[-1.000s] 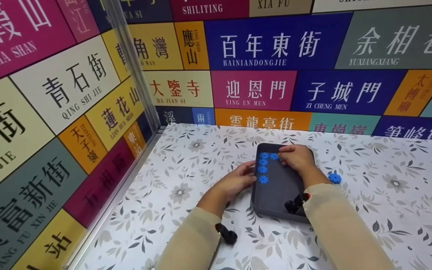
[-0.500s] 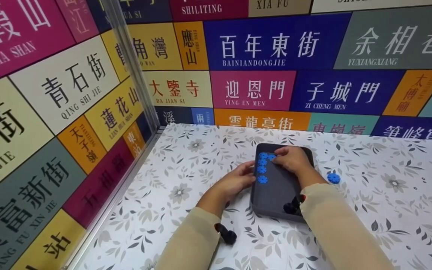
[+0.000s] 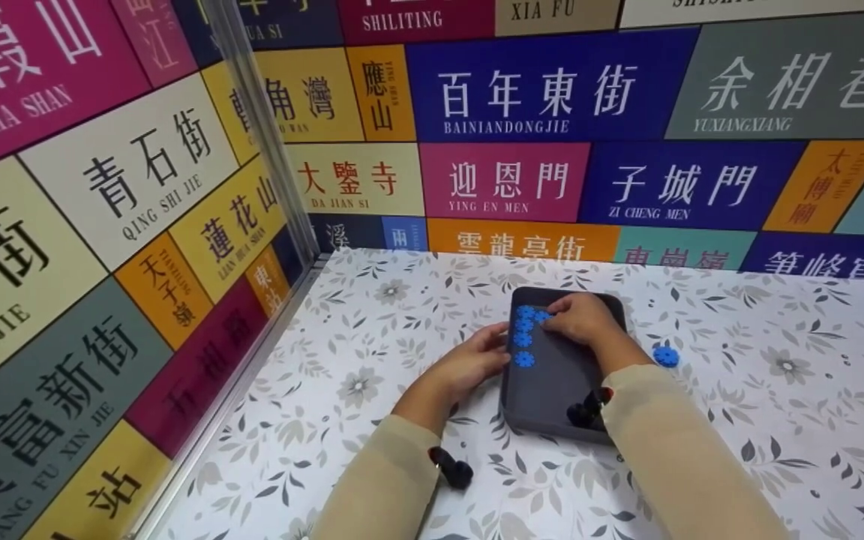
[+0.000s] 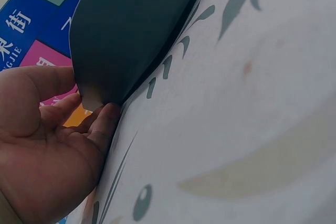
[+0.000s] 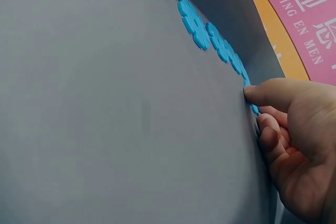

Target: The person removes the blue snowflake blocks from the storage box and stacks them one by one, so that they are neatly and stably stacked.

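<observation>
In the head view a dark grey tray lies on the table. Blue snowflake discs line its left wall, and another disc sits by the far end. My right hand reaches over the tray from the right and pinches this far disc between thumb and fingers. In the right wrist view the thumb partly covers the blue disc. My left hand rests beside the tray, its fingers touching the left wall. The left wrist view shows those fingertips against the tray's outer side.
One loose blue disc lies on the floral-patterned tablecloth, right of the tray by the right sleeve. Panels with street names cover the back wall and the left wall. Small black cameras hang at both wrists.
My right hand has shifted slightly left and toward me inside the tray, onto the far disc, then held nearly still. The left hand and the tray have not moved.
</observation>
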`<state>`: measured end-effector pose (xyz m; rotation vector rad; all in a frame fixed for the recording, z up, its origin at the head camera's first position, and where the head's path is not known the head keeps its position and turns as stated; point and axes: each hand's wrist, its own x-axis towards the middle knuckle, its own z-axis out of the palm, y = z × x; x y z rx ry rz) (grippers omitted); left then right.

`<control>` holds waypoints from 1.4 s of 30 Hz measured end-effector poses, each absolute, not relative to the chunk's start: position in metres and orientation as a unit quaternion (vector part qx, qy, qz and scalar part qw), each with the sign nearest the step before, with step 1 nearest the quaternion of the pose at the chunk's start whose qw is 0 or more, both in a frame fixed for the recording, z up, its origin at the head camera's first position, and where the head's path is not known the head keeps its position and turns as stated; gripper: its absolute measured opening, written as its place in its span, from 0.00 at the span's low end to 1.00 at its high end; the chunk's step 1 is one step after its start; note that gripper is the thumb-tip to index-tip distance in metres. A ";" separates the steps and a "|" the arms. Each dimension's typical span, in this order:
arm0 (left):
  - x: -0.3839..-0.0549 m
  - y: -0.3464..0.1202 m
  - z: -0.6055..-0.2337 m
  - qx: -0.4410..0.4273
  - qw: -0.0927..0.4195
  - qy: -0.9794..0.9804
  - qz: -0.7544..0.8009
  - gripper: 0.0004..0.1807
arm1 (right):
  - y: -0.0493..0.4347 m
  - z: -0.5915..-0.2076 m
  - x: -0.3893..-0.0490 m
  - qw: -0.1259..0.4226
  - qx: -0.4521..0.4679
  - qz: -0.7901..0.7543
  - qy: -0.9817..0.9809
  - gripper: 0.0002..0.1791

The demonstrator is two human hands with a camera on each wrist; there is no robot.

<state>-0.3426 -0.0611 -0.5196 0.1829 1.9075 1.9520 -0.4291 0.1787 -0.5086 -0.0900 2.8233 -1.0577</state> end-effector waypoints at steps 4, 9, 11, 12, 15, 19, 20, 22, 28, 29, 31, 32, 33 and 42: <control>-0.344 -0.061 -0.522 0.071 0.202 0.673 0.708 0.35 | 0.179 -0.511 -0.429 0.037 -0.038 -0.349 0.936 0.24; -0.344 -0.060 -0.522 0.065 0.197 0.672 0.711 0.35 | 0.182 -0.513 -0.429 0.036 -0.026 -0.382 0.923 0.22; -0.343 -0.059 -0.521 0.063 0.197 0.675 0.708 0.35 | 0.183 -0.513 -0.429 0.033 -0.028 -0.398 0.916 0.21; -0.343 -0.060 -0.521 0.063 0.198 0.676 0.707 0.35 | 0.184 -0.513 -0.428 0.031 -0.028 -0.405 0.913 0.20; -0.343 -0.060 -0.519 0.061 0.198 0.680 0.704 0.36 | 0.184 -0.513 -0.428 0.031 -0.020 -0.429 0.903 0.18; -0.343 -0.060 -0.519 0.060 0.198 0.679 0.704 0.36 | 0.184 -0.513 -0.428 0.040 0.003 -0.460 0.887 0.18; -0.343 -0.060 -0.519 0.060 0.198 0.678 0.705 0.36 | 0.184 -0.513 -0.428 0.041 0.007 -0.466 0.884 0.18; -0.343 -0.060 -0.519 0.062 0.199 0.677 0.706 0.36 | 0.184 -0.514 -0.428 0.041 0.009 -0.470 0.882 0.18; -0.342 -0.061 -0.519 0.067 0.198 0.675 0.708 0.36 | 0.181 -0.512 -0.429 0.041 0.016 -0.498 0.866 0.18; -0.342 -0.061 -0.519 0.067 0.198 0.674 0.709 0.36 | 0.179 -0.511 -0.430 0.037 0.016 -0.507 0.861 0.18; -0.341 -0.060 -0.519 0.068 0.193 0.673 0.711 0.36 | 0.177 -0.507 -0.430 0.028 0.015 -0.524 0.851 0.18; -0.341 -0.060 -0.520 0.068 0.191 0.673 0.711 0.36 | 0.177 -0.504 -0.430 0.026 0.012 -0.531 0.847 0.18; -0.341 -0.060 -0.520 0.067 0.190 0.673 0.712 0.35 | 0.176 -0.502 -0.430 0.026 0.013 -0.537 0.843 0.18; -0.342 -0.059 -0.520 0.063 0.189 0.676 0.710 0.36 | 0.182 -0.472 -0.422 0.084 0.028 -0.584 0.807 0.21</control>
